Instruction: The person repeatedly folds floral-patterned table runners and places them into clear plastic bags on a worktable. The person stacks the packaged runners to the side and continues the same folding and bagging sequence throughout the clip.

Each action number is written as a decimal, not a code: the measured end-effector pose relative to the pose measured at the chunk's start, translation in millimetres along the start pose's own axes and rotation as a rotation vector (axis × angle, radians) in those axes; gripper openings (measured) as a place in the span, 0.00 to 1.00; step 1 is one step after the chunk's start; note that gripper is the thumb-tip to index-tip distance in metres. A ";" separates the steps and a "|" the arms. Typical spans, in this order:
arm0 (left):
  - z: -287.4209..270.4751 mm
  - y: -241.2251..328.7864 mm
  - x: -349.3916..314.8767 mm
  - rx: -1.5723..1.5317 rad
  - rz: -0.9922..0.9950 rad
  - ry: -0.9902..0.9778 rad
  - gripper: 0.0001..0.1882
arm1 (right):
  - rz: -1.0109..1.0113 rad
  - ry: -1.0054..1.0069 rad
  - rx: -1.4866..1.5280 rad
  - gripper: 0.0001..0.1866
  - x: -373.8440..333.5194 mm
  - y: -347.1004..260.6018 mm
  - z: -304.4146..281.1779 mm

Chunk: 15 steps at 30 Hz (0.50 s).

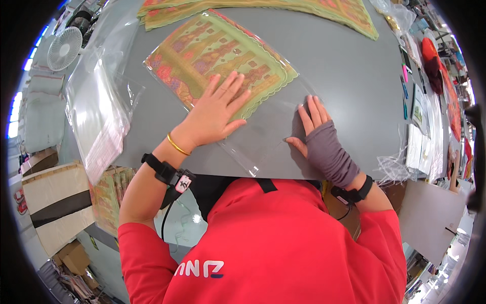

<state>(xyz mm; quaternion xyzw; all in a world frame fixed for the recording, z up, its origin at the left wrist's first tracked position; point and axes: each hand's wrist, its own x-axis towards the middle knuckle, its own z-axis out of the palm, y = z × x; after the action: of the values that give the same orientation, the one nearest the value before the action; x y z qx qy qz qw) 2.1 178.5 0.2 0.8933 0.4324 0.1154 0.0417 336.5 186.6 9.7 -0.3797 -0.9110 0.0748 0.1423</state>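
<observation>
While the grey bench [349, 66] carried it, a clear sleeve [268, 133] lay around folded cloth [217, 50]; smoothing seemed the step in hand, the next move calling for even pressure. Left grip [215, 109], fingers spread, lay over both; right grip [321, 134], thumb apart, rested at the sleeve's edge, neither clamped. White chest lettering [198, 268] outsized a marked wrist tag [184, 183].

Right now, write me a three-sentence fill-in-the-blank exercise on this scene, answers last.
1. A gold-coloured bangle circles the ____ wrist.
2. The right hand wears a grey covering exposing the thumb and ____.
3. The left hand lies partly over bagged, patterned cloth whose scalloped border is pale ____.
Missing words: left; fingers; green.
</observation>
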 end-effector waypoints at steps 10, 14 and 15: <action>10.4 -1.4 12.6 0.078 -0.052 -0.017 0.42 | -0.502 -0.161 0.651 0.11 9.1 -37.9 26.7; 12.1 -3.2 8.8 0.078 -0.062 -0.021 0.42 | -0.476 -0.196 0.707 0.09 8.2 -35.7 26.5; 12.3 -3.1 8.7 0.073 -0.033 0.020 0.42 | -0.442 -0.178 0.698 0.08 8.4 -38.2 27.0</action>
<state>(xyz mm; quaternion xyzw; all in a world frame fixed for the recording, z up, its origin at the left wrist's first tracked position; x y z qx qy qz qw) 7.9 187.6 -10.7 0.8857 0.4516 0.1077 0.0065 296.8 165.0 -4.8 -0.0962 -0.8993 0.3791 0.1957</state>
